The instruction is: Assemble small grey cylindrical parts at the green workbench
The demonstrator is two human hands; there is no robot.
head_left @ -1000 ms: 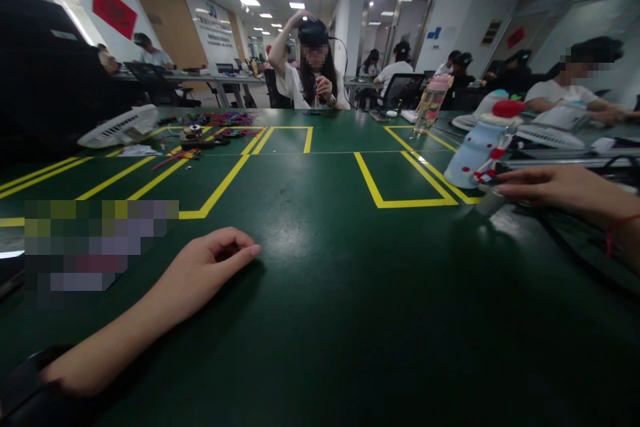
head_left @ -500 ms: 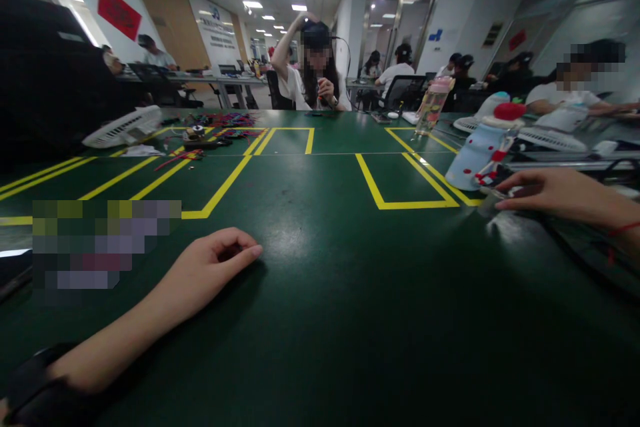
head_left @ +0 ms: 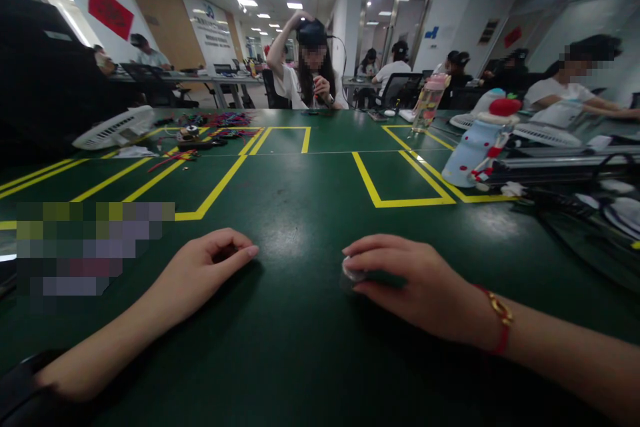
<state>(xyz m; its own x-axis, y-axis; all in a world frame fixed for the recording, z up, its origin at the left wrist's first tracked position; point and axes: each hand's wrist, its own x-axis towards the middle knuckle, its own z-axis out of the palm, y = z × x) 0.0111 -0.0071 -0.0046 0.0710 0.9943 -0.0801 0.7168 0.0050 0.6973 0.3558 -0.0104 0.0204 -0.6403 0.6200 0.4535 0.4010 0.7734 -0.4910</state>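
Note:
My right hand [head_left: 405, 277] grips a small clear container [head_left: 353, 271] between thumb and fingers, low over the green table [head_left: 300, 327], right of the middle. What the container holds is too small to make out. To the left, my left hand [head_left: 215, 260] rests on its side on the table, thumb and fingertips pressed together. Nothing shows between its fingers. A wide gap of bare table lies between the two hands.
A light blue bottle with a red top [head_left: 467, 153] stands at the right, beside black cables [head_left: 565, 213] and metal rails [head_left: 560, 170]. Red and blue wires [head_left: 235, 121] lie at the back left. Across the table sits a person [head_left: 313, 73]; a pink-lidded bottle [head_left: 429, 103] stands behind.
My right hand has moved left and nearer from beside the blue bottle, carrying the small clear container. My left hand has stayed in place. The view has shifted slightly.

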